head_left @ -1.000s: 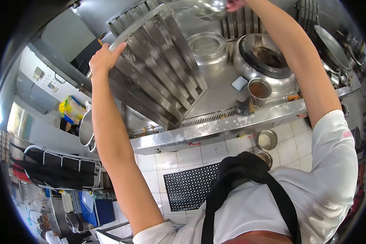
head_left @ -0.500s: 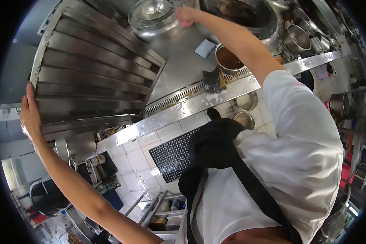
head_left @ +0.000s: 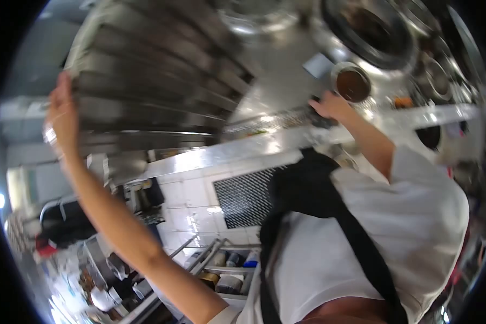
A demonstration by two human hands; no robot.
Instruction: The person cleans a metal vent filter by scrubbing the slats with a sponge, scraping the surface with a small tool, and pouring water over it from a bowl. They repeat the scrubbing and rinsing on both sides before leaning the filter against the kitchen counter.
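Slatted panel point(head_left: 156, 70): tilted up, left of the pot of brown liquid point(head_left: 353, 85).
Left hand point(head_left: 63, 116): at the panel's edge farthest from the pot, fingers extended — we cannot tell if it grips.
Right hand point(head_left: 332, 105): just before the pot, by a dark thing point(head_left: 325, 120) — too blurred for us to tell whether it's held.
Pale block point(head_left: 318, 66): just left of the pot.
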